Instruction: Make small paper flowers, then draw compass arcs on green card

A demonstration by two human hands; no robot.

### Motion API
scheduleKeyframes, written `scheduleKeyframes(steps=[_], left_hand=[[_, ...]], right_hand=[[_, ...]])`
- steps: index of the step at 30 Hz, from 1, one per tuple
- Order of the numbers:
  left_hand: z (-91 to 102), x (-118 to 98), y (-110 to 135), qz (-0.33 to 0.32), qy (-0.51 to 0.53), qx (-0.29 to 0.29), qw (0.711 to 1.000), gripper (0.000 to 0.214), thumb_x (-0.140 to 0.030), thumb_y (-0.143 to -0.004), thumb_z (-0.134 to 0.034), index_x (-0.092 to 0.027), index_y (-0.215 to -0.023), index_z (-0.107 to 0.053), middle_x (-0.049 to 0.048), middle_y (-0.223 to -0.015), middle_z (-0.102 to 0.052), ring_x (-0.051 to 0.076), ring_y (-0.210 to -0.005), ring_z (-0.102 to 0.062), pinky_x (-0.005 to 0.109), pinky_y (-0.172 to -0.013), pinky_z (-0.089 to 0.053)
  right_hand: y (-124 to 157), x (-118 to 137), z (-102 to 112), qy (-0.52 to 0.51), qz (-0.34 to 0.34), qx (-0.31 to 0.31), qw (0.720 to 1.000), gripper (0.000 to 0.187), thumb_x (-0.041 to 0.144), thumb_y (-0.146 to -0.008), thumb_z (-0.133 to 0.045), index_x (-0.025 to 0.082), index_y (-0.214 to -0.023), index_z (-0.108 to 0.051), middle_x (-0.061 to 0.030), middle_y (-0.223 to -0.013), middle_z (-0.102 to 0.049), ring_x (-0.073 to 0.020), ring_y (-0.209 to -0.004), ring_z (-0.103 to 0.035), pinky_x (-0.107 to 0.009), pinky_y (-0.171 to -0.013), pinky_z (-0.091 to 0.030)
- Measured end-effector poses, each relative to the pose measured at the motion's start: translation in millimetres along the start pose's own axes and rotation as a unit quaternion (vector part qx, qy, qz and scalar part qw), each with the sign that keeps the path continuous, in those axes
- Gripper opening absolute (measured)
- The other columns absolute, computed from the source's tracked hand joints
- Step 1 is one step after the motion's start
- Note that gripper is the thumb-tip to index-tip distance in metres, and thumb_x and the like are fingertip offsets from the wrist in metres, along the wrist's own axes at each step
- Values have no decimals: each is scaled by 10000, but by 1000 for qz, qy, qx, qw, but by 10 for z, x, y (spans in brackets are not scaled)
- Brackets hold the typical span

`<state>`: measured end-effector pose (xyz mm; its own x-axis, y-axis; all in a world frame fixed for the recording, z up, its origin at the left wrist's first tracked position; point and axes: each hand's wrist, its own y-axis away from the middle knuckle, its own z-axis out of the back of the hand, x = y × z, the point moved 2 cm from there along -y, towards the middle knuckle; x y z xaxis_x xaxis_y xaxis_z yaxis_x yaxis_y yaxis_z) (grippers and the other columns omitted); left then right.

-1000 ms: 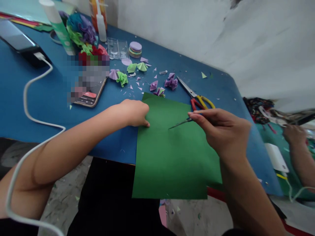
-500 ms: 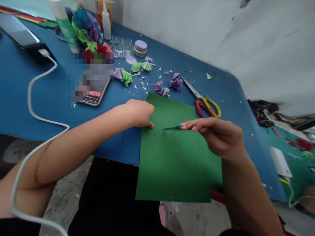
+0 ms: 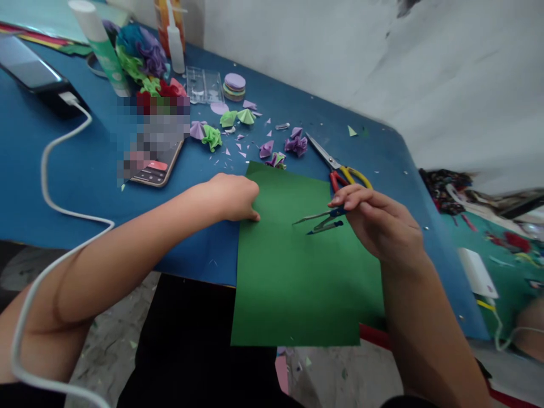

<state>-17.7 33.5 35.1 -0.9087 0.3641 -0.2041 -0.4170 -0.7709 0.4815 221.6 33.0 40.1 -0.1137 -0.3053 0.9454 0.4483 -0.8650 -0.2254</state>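
A sheet of green paper point(image 3: 293, 283) lies over the front of the blue table, its lower part past the edge. My left hand point(image 3: 238, 197) is closed at the sheet's upper left edge, thumb on the paper and the other fingers curled. My right hand point(image 3: 378, 224) grips the top of a drawing compass point(image 3: 325, 218) above the sheet. The compass legs are spread and point left; I cannot tell whether the tip touches the paper. Just behind my right hand lie scissors point(image 3: 327, 154) with red and yellow handles, partly covered by my fingers.
Crumpled purple paper pieces point(image 3: 296, 143), green folded pieces point(image 3: 245, 117) and small scraps lie behind the sheet. Farther left are a phone point(image 3: 164, 170), a glue stick point(image 3: 104, 54) and a stack of paper discs point(image 3: 234, 86). A white cable point(image 3: 51, 192) crosses my left arm.
My right hand has turned and lifted slightly, so both compass legs now show apart. The left hand keeps its place on the sheet. The whole view has shifted a little.
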Motion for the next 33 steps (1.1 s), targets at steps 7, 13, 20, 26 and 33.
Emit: scheduleKeyframes(steps=[7, 13, 20, 26, 33], left_hand=[[-6, 3, -12, 1, -4, -1, 1000, 401, -491, -848, -546, -151, -1028, -660, 130, -948, -684, 298, -890, -638, 351, -703, -462], [-6, -1, -14, -1, -4, -1, 1000, 401, -500, -849, -539, -152, -1005, -663, 139, -947, -684, 306, -906, -644, 348, -702, -470], [-10, 1, -16, -1, 1, -6, 1000, 397, -503, -842, -544, -150, -987, -655, 143, -964, -680, 318, -927, -643, 359, -709, -479], [-11, 2, -17, -5, 6, -6, 1000, 390, -498, -844, -542, -148, -969, -658, 144, -966, -682, 313, -922, -645, 359, -712, -484], [-5, -9, -3, -1, -1, -6, 1000, 401, -505, -849, -528, -152, -994, -650, 145, -999, -682, 302, -947, -639, 347, -737, -483]], right_hand=[[22, -56, -41, 104, 58, -90, 989, 134, 312, -886, -575, 262, -909, -698, 9, -813, -669, -127, -787, -622, -273, -792, -509], [-28, 79, -215, 173, 109, -42, 978, 97, 213, -867, -594, 242, -930, -662, -1, -817, -686, -128, -771, -656, -276, -739, -538], [-54, 36, -169, 75, 71, -10, 995, 95, 313, -873, -613, 243, -858, -675, -17, -866, -715, -170, -910, -689, -353, -880, -556], [29, -83, 0, 184, 19, -103, 977, 121, 325, -876, -591, 244, -900, -678, -22, -905, -735, -167, -889, -692, -370, -892, -549], [419, 160, -57, 366, 56, -136, 919, 121, 234, -862, -610, 261, -946, -692, -7, -919, -753, -173, -807, -718, -322, -756, -590]])
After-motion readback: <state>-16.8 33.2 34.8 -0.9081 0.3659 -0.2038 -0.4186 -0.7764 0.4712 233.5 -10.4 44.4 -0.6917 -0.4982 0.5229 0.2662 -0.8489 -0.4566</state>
